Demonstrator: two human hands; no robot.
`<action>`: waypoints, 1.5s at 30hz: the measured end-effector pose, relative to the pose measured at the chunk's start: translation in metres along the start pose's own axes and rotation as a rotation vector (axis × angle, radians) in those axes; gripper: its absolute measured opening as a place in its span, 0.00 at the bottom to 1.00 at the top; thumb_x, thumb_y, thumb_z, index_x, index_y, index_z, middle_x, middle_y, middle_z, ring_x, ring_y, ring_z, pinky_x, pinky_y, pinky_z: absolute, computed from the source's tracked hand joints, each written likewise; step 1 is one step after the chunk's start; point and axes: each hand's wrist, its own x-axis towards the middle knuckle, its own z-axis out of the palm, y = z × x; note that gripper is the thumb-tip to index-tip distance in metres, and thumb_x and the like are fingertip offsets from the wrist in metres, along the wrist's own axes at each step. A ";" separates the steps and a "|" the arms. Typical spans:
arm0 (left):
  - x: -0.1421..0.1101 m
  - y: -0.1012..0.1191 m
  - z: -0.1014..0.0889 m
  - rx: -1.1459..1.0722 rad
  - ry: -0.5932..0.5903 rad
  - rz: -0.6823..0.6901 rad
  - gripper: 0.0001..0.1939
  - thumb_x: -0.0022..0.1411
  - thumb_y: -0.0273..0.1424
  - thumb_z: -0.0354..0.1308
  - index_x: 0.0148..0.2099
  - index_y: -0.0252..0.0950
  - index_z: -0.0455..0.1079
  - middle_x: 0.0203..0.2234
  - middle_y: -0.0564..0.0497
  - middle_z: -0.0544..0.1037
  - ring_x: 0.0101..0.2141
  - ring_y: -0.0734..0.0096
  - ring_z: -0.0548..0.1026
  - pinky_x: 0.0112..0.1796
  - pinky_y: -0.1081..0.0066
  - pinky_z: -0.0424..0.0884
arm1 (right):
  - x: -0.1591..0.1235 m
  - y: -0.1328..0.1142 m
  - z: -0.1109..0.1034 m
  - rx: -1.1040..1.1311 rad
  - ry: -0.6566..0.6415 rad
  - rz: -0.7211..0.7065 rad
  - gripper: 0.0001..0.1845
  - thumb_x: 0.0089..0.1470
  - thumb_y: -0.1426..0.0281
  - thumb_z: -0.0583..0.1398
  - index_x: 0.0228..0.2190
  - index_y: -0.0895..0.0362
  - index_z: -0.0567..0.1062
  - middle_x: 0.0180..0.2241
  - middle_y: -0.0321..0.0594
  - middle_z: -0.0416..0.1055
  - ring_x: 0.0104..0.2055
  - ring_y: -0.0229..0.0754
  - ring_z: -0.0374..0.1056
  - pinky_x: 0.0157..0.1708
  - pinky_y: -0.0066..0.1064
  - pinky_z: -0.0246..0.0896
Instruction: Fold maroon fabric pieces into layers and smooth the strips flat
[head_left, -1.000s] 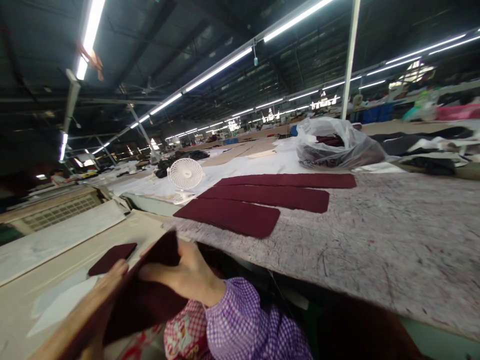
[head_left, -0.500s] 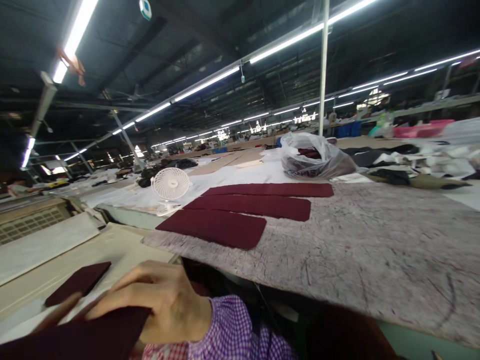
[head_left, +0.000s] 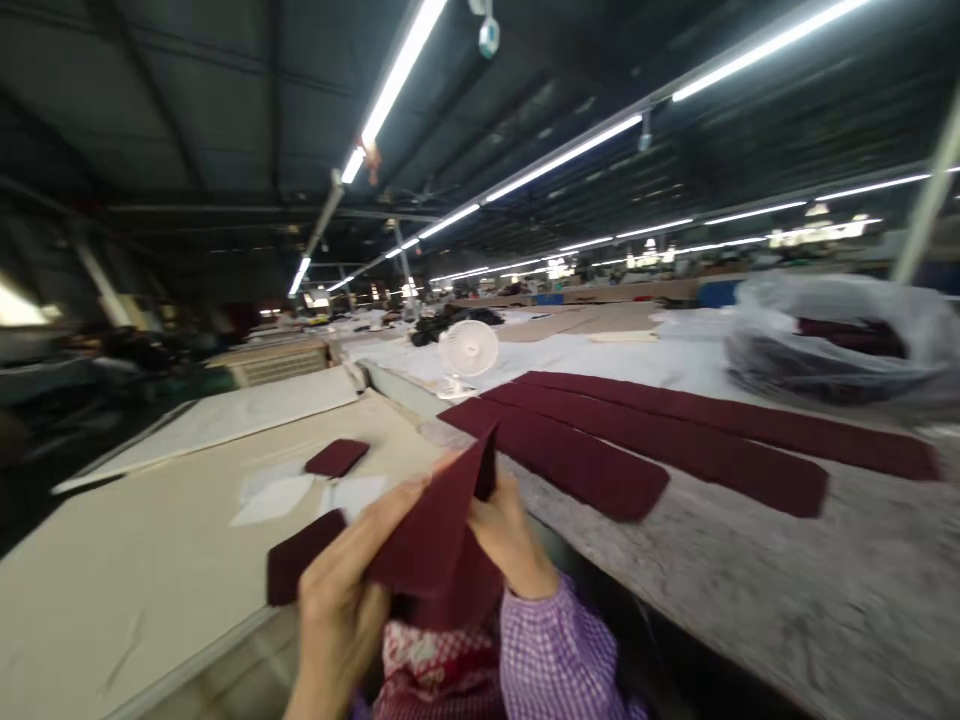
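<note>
Maroon cloth (head_left: 431,545) hides the right hand's (head_left: 506,530) fingertips.

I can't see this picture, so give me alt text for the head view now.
Two hands, left and right, hold folded maroon cloth between two tables. Three maroon strips lie right, near a white fan.

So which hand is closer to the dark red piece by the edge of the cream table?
Left: the left hand is just beside that dark red piece on the cream table. The right hand is farther off, across the held cloth.
</note>
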 end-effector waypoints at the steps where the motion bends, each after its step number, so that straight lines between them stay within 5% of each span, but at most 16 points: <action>1: -0.001 0.002 0.001 0.051 0.026 0.069 0.14 0.45 0.32 0.69 0.38 0.39 0.77 0.38 0.51 0.79 0.48 0.56 0.72 0.53 0.63 0.65 | 0.000 -0.001 -0.003 0.000 0.001 -0.024 0.09 0.55 0.65 0.59 0.34 0.55 0.77 0.32 0.38 0.75 0.34 0.40 0.71 0.36 0.30 0.70; 4: -0.001 0.003 0.012 -0.017 -0.062 0.012 0.13 0.57 0.38 0.59 0.38 0.34 0.77 0.30 0.47 0.80 0.39 0.54 0.76 0.43 0.60 0.72 | 0.000 0.004 -0.015 -0.167 0.061 -0.167 0.05 0.49 0.67 0.63 0.30 0.54 0.78 0.33 0.41 0.75 0.37 0.44 0.71 0.39 0.33 0.67; 7: -0.002 0.004 0.022 0.216 -0.218 0.419 0.14 0.62 0.31 0.52 0.45 0.36 0.76 0.40 0.46 0.79 0.45 0.55 0.74 0.49 0.58 0.68 | 0.000 0.015 -0.026 -0.200 0.166 0.021 0.11 0.50 0.62 0.61 0.32 0.57 0.76 0.27 0.41 0.75 0.29 0.45 0.71 0.30 0.33 0.69; 9: -0.004 0.004 0.026 0.274 -0.231 0.544 0.17 0.63 0.27 0.50 0.52 0.39 0.72 0.48 0.47 0.76 0.50 0.58 0.71 0.52 0.58 0.65 | -0.001 0.020 -0.029 -0.217 0.166 0.027 0.12 0.50 0.61 0.61 0.31 0.58 0.76 0.26 0.41 0.75 0.28 0.45 0.71 0.28 0.33 0.69; 13: -0.004 0.002 0.022 0.093 -0.152 0.140 0.17 0.65 0.34 0.48 0.51 0.34 0.71 0.40 0.44 0.79 0.38 0.59 0.77 0.38 0.63 0.74 | -0.001 0.020 -0.024 -0.344 0.151 -0.170 0.07 0.49 0.66 0.63 0.31 0.56 0.77 0.33 0.41 0.75 0.35 0.44 0.72 0.37 0.33 0.68; 18: 0.005 -0.002 0.013 0.192 -0.107 0.386 0.13 0.61 0.31 0.54 0.47 0.38 0.74 0.45 0.47 0.77 0.48 0.59 0.72 0.51 0.63 0.64 | 0.005 0.020 -0.017 -0.252 0.034 0.115 0.17 0.52 0.59 0.60 0.39 0.57 0.75 0.31 0.42 0.76 0.31 0.44 0.72 0.29 0.31 0.69; 21: 0.007 -0.004 0.013 0.026 -0.026 0.089 0.13 0.63 0.36 0.52 0.45 0.38 0.74 0.38 0.48 0.80 0.39 0.62 0.76 0.41 0.67 0.71 | 0.005 0.019 -0.017 -0.347 0.054 0.005 0.12 0.51 0.61 0.61 0.35 0.56 0.76 0.33 0.41 0.76 0.34 0.44 0.71 0.35 0.32 0.68; 23: 0.007 -0.004 0.014 0.060 -0.016 0.016 0.14 0.62 0.38 0.53 0.38 0.35 0.75 0.30 0.49 0.80 0.31 0.64 0.76 0.34 0.69 0.71 | 0.004 0.020 -0.017 -0.367 0.043 0.025 0.11 0.52 0.62 0.60 0.34 0.56 0.75 0.34 0.40 0.76 0.35 0.44 0.71 0.37 0.32 0.67; 27: 0.007 0.001 0.015 0.189 0.002 0.125 0.11 0.58 0.35 0.59 0.39 0.35 0.76 0.33 0.49 0.79 0.38 0.63 0.75 0.42 0.70 0.68 | 0.005 0.026 -0.018 -0.285 0.006 0.171 0.16 0.54 0.59 0.58 0.39 0.57 0.74 0.38 0.43 0.76 0.38 0.46 0.71 0.38 0.35 0.67; 33: 0.005 0.001 0.012 -0.416 -0.084 -0.345 0.13 0.53 0.37 0.64 0.39 0.34 0.74 0.33 0.46 0.80 0.36 0.62 0.77 0.40 0.67 0.72 | 0.006 0.026 -0.019 -0.204 0.003 0.175 0.17 0.54 0.60 0.59 0.43 0.56 0.73 0.45 0.42 0.74 0.44 0.47 0.70 0.42 0.35 0.66; 37: 0.005 0.006 0.012 -0.547 -0.070 -0.469 0.10 0.54 0.31 0.63 0.38 0.31 0.74 0.32 0.45 0.80 0.37 0.62 0.78 0.43 0.66 0.72 | 0.007 0.029 -0.017 -0.208 -0.042 0.195 0.17 0.54 0.60 0.59 0.42 0.56 0.72 0.43 0.44 0.74 0.42 0.46 0.71 0.42 0.36 0.67; 42: 0.010 0.012 0.008 -0.638 -0.046 -0.530 0.13 0.57 0.29 0.61 0.44 0.29 0.72 0.34 0.43 0.80 0.38 0.61 0.78 0.45 0.65 0.72 | 0.005 0.030 -0.020 -0.233 0.029 0.076 0.30 0.52 0.63 0.62 0.55 0.49 0.60 0.46 0.43 0.69 0.37 0.40 0.72 0.35 0.32 0.69; 45: 0.010 0.014 0.004 -0.642 -0.070 -0.538 0.13 0.56 0.28 0.61 0.44 0.28 0.72 0.35 0.42 0.80 0.39 0.60 0.78 0.46 0.64 0.71 | 0.003 0.025 -0.025 -0.336 -0.035 -0.018 0.21 0.53 0.65 0.61 0.50 0.49 0.68 0.48 0.42 0.67 0.36 0.39 0.70 0.34 0.29 0.69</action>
